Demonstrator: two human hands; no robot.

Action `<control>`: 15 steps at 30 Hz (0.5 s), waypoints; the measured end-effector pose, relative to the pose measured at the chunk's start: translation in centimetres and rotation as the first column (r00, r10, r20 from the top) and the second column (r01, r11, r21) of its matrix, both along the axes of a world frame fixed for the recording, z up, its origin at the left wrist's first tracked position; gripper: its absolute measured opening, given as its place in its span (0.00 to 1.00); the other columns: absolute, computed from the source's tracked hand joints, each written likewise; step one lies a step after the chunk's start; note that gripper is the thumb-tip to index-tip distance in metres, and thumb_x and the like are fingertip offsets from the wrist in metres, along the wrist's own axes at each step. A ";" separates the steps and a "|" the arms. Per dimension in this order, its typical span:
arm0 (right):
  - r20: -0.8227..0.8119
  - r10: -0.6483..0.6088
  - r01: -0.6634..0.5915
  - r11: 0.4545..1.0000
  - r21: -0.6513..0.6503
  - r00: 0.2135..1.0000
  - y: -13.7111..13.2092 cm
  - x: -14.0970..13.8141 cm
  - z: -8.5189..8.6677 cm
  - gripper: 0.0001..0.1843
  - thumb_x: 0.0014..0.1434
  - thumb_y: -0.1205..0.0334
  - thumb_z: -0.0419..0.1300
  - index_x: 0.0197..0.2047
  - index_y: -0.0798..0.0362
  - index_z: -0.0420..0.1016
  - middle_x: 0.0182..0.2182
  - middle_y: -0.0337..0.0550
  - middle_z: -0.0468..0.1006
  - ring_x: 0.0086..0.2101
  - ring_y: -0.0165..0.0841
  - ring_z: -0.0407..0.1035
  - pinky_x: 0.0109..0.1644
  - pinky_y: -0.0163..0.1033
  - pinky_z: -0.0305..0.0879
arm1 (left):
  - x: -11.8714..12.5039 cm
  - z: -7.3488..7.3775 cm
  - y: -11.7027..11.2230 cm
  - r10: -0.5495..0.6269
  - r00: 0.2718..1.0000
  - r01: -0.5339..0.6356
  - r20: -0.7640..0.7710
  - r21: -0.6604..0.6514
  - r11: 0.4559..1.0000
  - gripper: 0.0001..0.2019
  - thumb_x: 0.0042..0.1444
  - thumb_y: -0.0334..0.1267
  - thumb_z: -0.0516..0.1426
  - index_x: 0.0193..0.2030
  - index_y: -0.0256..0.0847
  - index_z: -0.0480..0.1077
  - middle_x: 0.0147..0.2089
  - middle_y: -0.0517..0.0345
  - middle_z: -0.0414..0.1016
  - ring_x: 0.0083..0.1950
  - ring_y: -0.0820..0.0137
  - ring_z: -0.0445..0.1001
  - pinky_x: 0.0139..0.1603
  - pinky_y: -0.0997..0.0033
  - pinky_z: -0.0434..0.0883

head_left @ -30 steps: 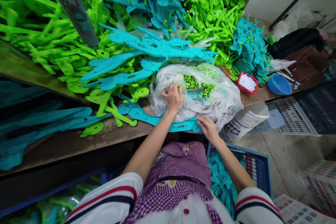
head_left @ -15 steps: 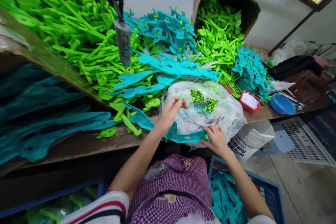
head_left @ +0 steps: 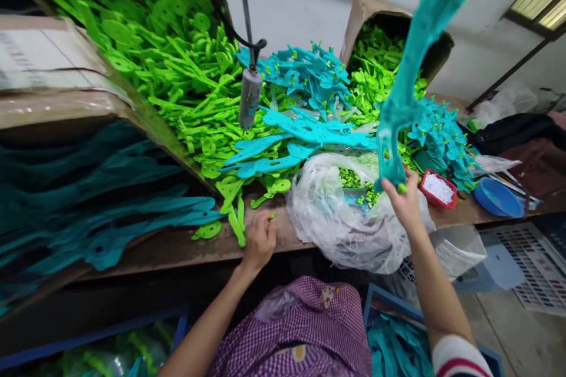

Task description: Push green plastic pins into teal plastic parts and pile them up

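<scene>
My right hand [head_left: 407, 203] grips the lower end of a long teal plastic part [head_left: 400, 97], which stands nearly upright in the air. Bright green bits show at its top tip and beside my fingers. Over the bench's front edge, my left hand [head_left: 259, 242] is closed, pinching a small green plastic piece [head_left: 272, 217]. Between the hands lies a crumpled clear plastic bag [head_left: 316, 218], with many small green pieces [head_left: 349, 178] in its opening. Flat teal parts [head_left: 305, 140] lie stacked just behind the bag.
Green plastic parts [head_left: 177, 65] heap up at left and spill from a carton [head_left: 351, 26] at the back. Teal piles [head_left: 305, 73] stand behind. At right are a red tray [head_left: 451, 203] of white pieces and a blue bowl [head_left: 499, 197]. A grey tool [head_left: 250, 97] hangs over the bench.
My right hand has lifted the teal part from the bag's front edge and swung it upright to the right. My left hand has moved away from the bag, left and down.
</scene>
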State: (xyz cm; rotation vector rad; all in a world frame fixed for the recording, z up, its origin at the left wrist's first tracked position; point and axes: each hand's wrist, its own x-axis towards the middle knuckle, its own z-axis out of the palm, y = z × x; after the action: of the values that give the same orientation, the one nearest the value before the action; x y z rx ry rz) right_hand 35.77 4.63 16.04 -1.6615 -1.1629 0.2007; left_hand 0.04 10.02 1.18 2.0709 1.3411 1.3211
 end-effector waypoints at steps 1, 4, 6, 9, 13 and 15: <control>-0.053 0.058 -0.056 0.998 0.026 0.997 3.2 -0.1 2.1 0.33 0.53 0.44 0.67 0.53 0.49 0.58 0.43 0.44 0.73 0.35 0.33 0.72 0.34 0.37 0.71 | 0.1 -1.2 -0.1 -0.031 0.999 0.031 -0.036 0.000 1.000 0.09 0.63 0.38 0.50 0.48 0.45 0.68 0.47 0.49 0.75 0.51 0.58 0.75 0.54 0.53 0.73; -0.194 0.198 -0.192 0.980 0.051 0.961 14.5 -0.8 7.5 0.30 0.58 0.44 0.62 0.53 0.53 0.56 0.41 0.43 0.73 0.26 0.23 0.69 0.29 0.30 0.65 | 0.2 -3.6 -0.7 -0.089 0.991 0.090 -0.103 0.005 0.996 0.11 0.63 0.36 0.51 0.50 0.46 0.69 0.46 0.48 0.77 0.49 0.57 0.77 0.51 0.54 0.76; -0.225 0.244 -0.231 0.970 0.081 0.943 22.5 -2.2 10.0 0.26 0.63 0.45 0.56 0.52 0.57 0.56 0.42 0.45 0.72 0.26 0.18 0.69 0.31 0.28 0.62 | 0.3 -4.2 -1.0 -0.065 0.992 0.070 -0.112 0.036 0.997 0.13 0.62 0.35 0.51 0.52 0.46 0.69 0.46 0.49 0.77 0.49 0.56 0.78 0.50 0.53 0.77; -0.165 0.374 -0.351 0.924 0.152 0.913 33.2 -5.6 12.0 0.24 0.62 0.47 0.58 0.48 0.60 0.60 0.43 0.47 0.73 0.34 0.26 0.74 0.37 0.32 0.69 | 0.5 -4.3 -1.2 -0.023 0.993 0.035 -0.114 0.105 0.994 0.18 0.61 0.34 0.52 0.56 0.50 0.69 0.45 0.50 0.79 0.47 0.55 0.79 0.47 0.52 0.79; -0.082 0.447 -0.423 0.881 0.214 0.891 42.5 -11.4 12.0 0.18 0.62 0.59 0.60 0.48 0.64 0.64 0.44 0.48 0.74 0.49 0.35 0.72 0.52 0.43 0.71 | 0.7 -4.4 -1.2 -0.051 0.988 0.070 -0.142 0.126 0.990 0.29 0.58 0.32 0.53 0.66 0.59 0.62 0.45 0.53 0.80 0.45 0.54 0.80 0.44 0.52 0.80; -0.114 0.458 -0.427 0.877 0.218 0.882 45.2 -13.9 11.2 0.16 0.62 0.62 0.60 0.47 0.67 0.66 0.43 0.49 0.74 0.50 0.35 0.71 0.55 0.47 0.69 | 0.7 -4.6 -1.2 -0.055 0.986 0.072 -0.156 0.110 0.991 0.32 0.58 0.32 0.54 0.68 0.61 0.58 0.46 0.53 0.80 0.45 0.53 0.80 0.44 0.52 0.80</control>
State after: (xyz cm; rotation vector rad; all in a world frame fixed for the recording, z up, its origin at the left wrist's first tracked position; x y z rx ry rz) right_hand 21.84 49.86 27.21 -1.1703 -1.3803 0.4935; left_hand 0.71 8.81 -3.40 2.3144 1.2746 1.2624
